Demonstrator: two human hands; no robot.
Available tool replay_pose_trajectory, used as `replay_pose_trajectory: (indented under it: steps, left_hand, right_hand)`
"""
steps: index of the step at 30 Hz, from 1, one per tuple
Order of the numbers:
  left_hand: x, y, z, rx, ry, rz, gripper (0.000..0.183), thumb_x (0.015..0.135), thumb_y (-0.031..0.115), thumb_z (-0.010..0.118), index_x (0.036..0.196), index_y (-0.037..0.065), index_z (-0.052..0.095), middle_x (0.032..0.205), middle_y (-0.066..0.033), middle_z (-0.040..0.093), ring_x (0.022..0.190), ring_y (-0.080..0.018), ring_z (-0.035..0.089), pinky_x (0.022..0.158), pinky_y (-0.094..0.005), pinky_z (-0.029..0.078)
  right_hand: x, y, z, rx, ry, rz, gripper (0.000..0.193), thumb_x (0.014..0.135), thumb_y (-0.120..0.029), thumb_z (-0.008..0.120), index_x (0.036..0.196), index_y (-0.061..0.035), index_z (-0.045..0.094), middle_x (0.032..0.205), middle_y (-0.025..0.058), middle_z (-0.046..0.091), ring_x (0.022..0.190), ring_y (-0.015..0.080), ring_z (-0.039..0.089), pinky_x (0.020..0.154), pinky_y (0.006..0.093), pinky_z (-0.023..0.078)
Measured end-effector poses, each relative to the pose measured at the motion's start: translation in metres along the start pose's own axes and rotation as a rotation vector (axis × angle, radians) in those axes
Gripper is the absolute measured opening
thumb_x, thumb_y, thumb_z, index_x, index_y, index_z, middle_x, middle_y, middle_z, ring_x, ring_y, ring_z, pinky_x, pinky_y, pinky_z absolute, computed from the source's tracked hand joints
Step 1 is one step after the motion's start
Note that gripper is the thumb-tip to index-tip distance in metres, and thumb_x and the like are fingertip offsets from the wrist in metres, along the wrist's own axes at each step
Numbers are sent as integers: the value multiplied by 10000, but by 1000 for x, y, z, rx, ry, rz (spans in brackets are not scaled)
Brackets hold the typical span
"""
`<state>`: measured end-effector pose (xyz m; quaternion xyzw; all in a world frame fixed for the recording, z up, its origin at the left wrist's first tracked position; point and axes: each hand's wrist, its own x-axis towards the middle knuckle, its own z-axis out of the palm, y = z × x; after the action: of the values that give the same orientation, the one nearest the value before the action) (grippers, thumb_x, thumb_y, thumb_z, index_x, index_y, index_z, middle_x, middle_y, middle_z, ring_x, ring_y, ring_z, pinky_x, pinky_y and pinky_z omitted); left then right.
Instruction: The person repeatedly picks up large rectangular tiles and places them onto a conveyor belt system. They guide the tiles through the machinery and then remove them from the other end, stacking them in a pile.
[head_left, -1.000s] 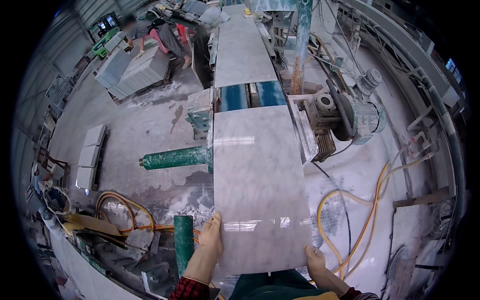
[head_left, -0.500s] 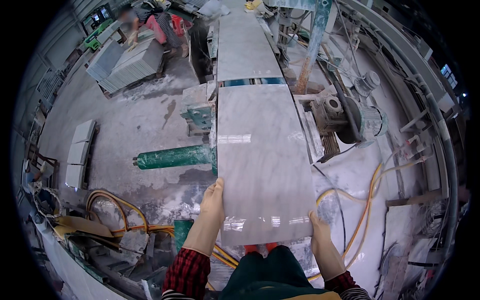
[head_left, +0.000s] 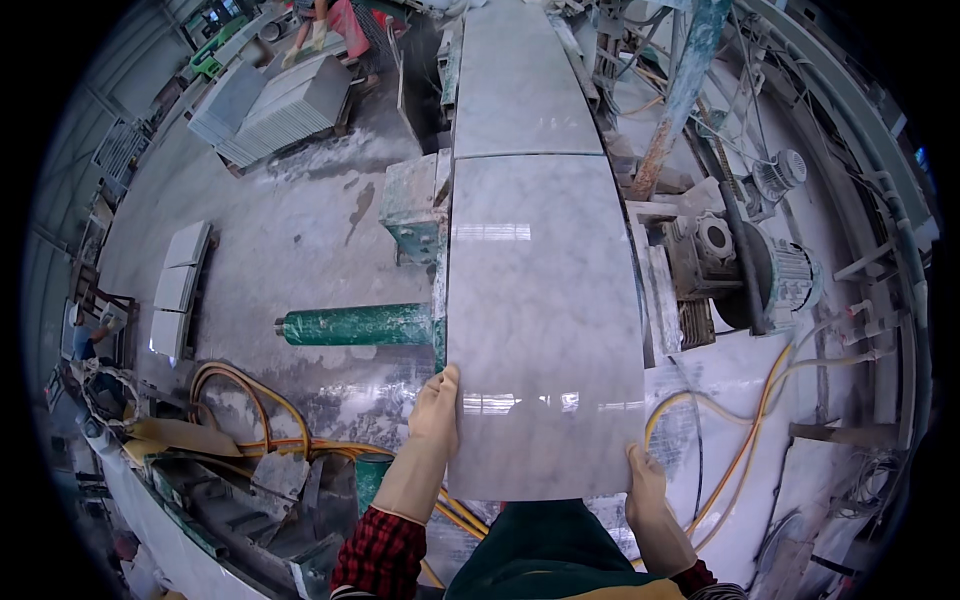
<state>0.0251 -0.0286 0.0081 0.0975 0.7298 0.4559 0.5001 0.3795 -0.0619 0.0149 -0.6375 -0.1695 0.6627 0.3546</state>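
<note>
A polished pale grey stone slab (head_left: 545, 320) lies lengthwise in front of me, its near end over my legs. My left hand (head_left: 435, 408), in a cream glove, grips the slab's left edge with the thumb at the rim. On the right edge, close to the near corner, my right hand (head_left: 646, 480) has hold of it in a matching glove. The fingers of both hands are partly hidden by the stone. Beyond it, a second pale slab (head_left: 530, 90) lies in line on the roller conveyor, with only a thin dark seam between the two.
A green roller (head_left: 358, 325) juts out left of the conveyor. To the right stand a motor (head_left: 790, 270) and a rusty post (head_left: 672, 130). Yellow hoses (head_left: 255, 405) lie on both sides. Another person handles a slab stack (head_left: 290, 105) at the far left; small slabs (head_left: 180, 275) lie nearer.
The near slab has moved away from me against the far slab. The wide gap showing blue rollers has shrunk to a thin seam. Both hands still hold the edges.
</note>
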Motion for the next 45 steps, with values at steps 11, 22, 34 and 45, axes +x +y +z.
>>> replay_pose_trajectory:
  steps: [11, 22, 34, 45]
  left_hand:
    - [-10, 16, 17, -4, 67, 93, 535, 1020, 536, 608, 1224, 53, 713, 1098, -24, 697, 1012, -108, 586, 900, -297, 481]
    - [-7, 36, 28, -69, 51, 63, 514, 1031, 521, 615, 1187, 41, 715, 1081, -24, 701, 971, -100, 599, 874, -286, 502]
    - [-1, 46, 26, 106, 125, 94, 533, 1056, 523, 550, 1150, 27, 721, 1029, -18, 698, 936, -97, 581, 837, -293, 491]
    - [28, 26, 13, 492, 154, 83, 604, 1023, 595, 424, 1232, 85, 670, 1132, -174, 688, 1050, -328, 644, 950, -395, 477]
  right_hand:
    - [11, -12, 2, 4, 77, -10, 358, 1007, -266, 680, 1123, 73, 668, 1060, 77, 693, 966, 140, 617, 884, 303, 495]
    - [10, -31, 18, -17, 74, -2, 388, 1046, -265, 631, 1235, 74, 633, 1105, 85, 693, 1015, 155, 641, 941, 307, 502]
    - [22, -20, 20, -21, 33, -9, 329, 1028, -246, 671, 1147, 60, 686, 1053, 50, 699, 957, 113, 613, 870, 285, 499]
    - [25, -14, 23, -42, 33, -187, 338, 1052, -255, 628, 1144, 66, 677, 1071, 54, 689, 963, 113, 609, 867, 273, 486]
